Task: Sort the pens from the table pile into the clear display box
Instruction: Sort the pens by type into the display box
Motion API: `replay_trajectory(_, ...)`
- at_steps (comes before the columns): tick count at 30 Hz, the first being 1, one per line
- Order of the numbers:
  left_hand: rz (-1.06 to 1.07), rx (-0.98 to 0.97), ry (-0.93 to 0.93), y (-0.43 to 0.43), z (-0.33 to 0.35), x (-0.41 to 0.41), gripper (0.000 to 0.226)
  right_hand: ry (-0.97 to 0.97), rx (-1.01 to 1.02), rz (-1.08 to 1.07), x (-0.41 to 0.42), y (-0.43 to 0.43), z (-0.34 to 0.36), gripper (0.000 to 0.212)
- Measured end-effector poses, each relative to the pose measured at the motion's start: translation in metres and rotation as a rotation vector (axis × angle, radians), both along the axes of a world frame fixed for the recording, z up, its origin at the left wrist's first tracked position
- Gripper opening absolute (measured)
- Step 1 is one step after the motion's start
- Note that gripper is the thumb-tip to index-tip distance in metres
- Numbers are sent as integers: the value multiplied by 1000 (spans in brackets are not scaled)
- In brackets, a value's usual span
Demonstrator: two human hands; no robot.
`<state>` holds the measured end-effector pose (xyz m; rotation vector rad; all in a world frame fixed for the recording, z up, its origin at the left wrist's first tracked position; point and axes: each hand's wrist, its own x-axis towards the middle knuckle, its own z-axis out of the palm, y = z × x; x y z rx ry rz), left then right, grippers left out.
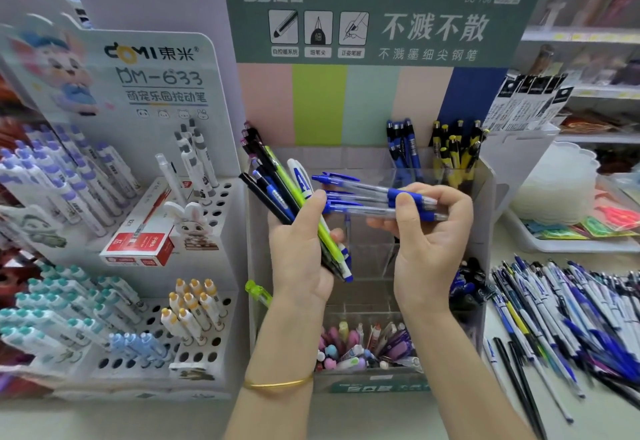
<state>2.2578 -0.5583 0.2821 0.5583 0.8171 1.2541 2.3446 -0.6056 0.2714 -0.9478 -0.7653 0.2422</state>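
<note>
Plastic, entry one: clear-barrelled blue pens (360,186), a small batch. Location? (Clerk)

Held level above the clear display box (367,266). The right hand (429,231) pinches them at the blue grip sections, thumb on top and fingers curled beneath. Exact count not legible. (Checker)

Entry two? (Clerk)

Mixed bundle (277,183): black, blue, lime and white barrels, fanned out. The left hand (298,252) grips it at about mid-length, fingers wrapped round. The rest is the table pile (568,301), lying loose to the right of the box. (Checker)

Handling notes? (Clerk)

Judged light, rigid and smooth-sided. The barrels will likely roll and slide against one another, so a loosely held batch may splay or shed a pen. The rubbery-looking grip sections should give the surest hold, and clips may snag neighbours. Not fragile, though the tips want a gentle landing. (Checker)

Destination? (Clerk)

The rear cells hold blue pens (403,148) and yellow-and-black pens (457,152), standing upright. The front cell holds pastel items (360,346). A middle cell beneath the hands looks the likely target, but the hands hide part of it. I'd suggest tilting the batch upright, keeping it bunched, and lowering it end-first. (Checker)
</note>
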Motion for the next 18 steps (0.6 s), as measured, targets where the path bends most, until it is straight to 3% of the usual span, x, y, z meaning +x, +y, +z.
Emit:
replay_trajectory(5, 162, 23, 25, 10, -2, 4, 44, 11, -139, 102, 3, -7, -4, 15)
replay_trajectory(11, 162, 125, 73, 17, -4, -2, 44, 31, -389, 334, 18, -12, -1, 11)
replay_trajectory(15, 126, 213, 148, 17, -1, -4, 36, -217, -643, 446, 29, -10, 12, 10)
replay_trajectory(18, 113, 265, 201, 17, 2, -3, 31, -454, -789, 405, 27, -3, 14, 15)
